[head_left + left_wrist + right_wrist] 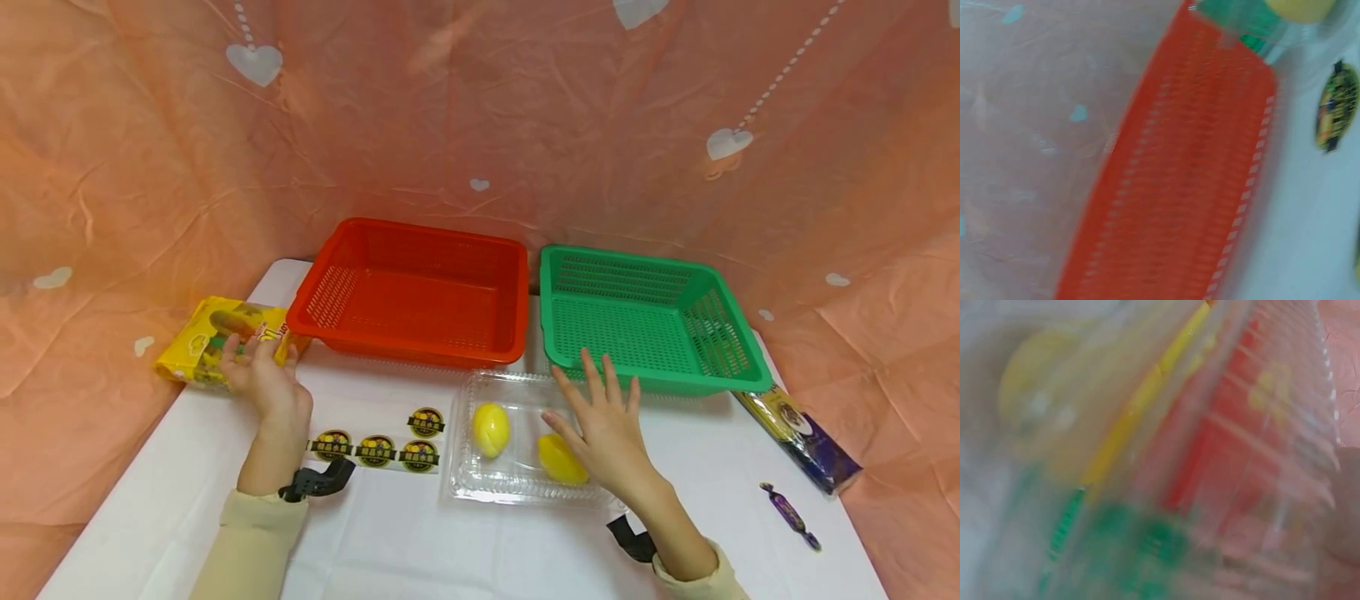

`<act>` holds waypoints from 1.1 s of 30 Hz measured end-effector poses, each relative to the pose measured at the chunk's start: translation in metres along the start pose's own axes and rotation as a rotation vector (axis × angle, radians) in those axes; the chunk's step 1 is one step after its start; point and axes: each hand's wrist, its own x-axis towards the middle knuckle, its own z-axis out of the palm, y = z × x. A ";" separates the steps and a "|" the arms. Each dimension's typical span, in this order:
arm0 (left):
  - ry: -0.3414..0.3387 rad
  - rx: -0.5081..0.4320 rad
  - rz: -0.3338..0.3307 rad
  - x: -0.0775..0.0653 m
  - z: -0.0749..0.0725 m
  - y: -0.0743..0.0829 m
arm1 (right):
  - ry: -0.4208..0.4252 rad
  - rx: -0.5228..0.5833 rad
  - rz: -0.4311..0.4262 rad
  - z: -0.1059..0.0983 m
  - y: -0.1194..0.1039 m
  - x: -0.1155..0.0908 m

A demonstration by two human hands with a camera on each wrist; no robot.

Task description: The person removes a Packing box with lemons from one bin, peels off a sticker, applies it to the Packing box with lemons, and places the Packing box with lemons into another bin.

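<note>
A clear plastic box (517, 493) stands at the middle of the white table, with two lemons (491, 430) in it. My right hand (611, 437), fingers straight and spread, is over the box's right side, partly covering one lemon (558, 460); whether it touches the plastic, I cannot tell. The right wrist view is blurred, showing clear plastic up close and a lemon (1038, 387). On the left, my left hand (270, 387) holds nothing, its fingers loosely spread in front of a yellow snack packet (198, 342). Several round black-and-gold stickers (375, 451) lie between that hand and the box.
A red basket (408, 346) and a green basket (660, 383) stand side by side at the back. A dark gold-and-purple packet (813, 450) lies at the right edge, partly behind the green basket. Nearer is a purple wrapped candy (790, 515). An orange cloth (480, 125) hangs behind.
</note>
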 end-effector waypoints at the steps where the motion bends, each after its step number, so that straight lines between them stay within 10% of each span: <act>1: -0.003 -0.018 0.020 -0.001 0.001 0.005 | -0.003 0.002 0.000 0.001 0.000 0.000; 8: -0.097 -0.217 0.182 -0.020 0.004 0.029 | -0.001 0.026 -0.008 0.002 -0.003 0.001; 12: -0.292 -0.177 0.315 -0.034 0.003 0.022 | -0.001 0.031 -0.011 0.003 -0.004 0.000; 15: -0.600 0.163 0.367 -0.037 -0.007 0.009 | 0.000 0.040 -0.022 0.003 -0.005 -0.002; 20: -1.190 1.257 0.474 -0.027 -0.030 -0.015 | 0.048 0.126 -0.067 0.004 -0.007 -0.002; 22: -1.319 1.530 0.504 -0.022 -0.035 -0.024 | 0.088 0.191 -0.094 0.003 -0.009 -0.001; 26: -1.337 1.762 0.519 -0.014 -0.042 -0.037 | 0.158 0.345 -0.145 0.004 -0.015 0.001; 33: -1.344 1.778 0.505 -0.006 -0.047 -0.043 | 0.241 0.483 -0.220 0.007 -0.024 0.006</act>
